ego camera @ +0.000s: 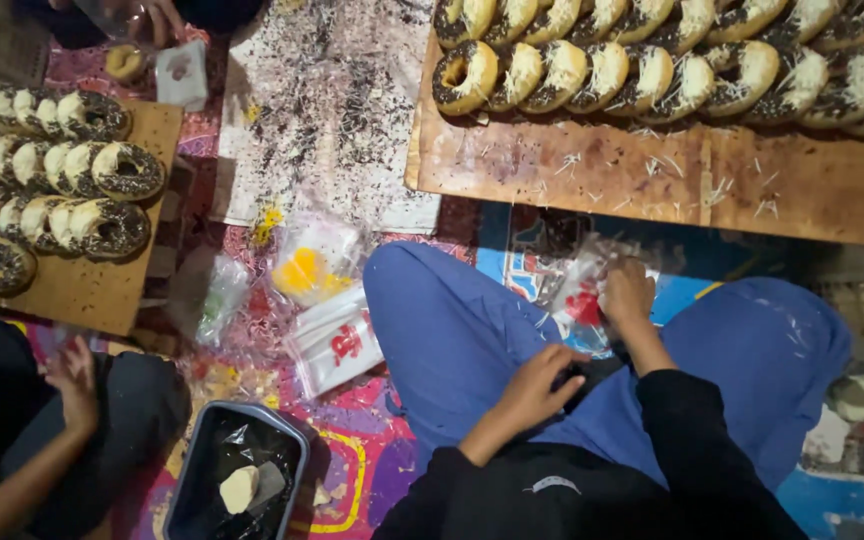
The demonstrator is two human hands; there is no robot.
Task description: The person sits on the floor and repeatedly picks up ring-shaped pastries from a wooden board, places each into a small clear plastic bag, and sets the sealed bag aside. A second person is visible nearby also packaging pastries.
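The fingers of the right hand (628, 292) are curled around the top of a clear plastic bag with a red print (580, 298), pinching it just above the lap, between the two knees in blue trousers. The left hand (537, 385) lies nearer, its fingers bent and narrow, tips resting on the dark cloth at the waist; whether they grip anything I cannot tell.

Far and right, a wooden board (592, 170) carries rows of sprinkled doughnuts (652, 70); its near edge sits just beyond the bag, leaving only a slim strip of patterned mat (512, 250) between board and knees. To the left, a sprinkle-strewn sheet of paper (322, 110) fills the gap to a second wooden board (92, 290) with more doughnuts.

Left of the left knee lie a stack of printed bags (337, 345) and a bag with yellow contents (307, 270), close together. A dark tray (184, 480) stands near, bottom left. Another person's hand (72, 380) rests at the far left, well apart.
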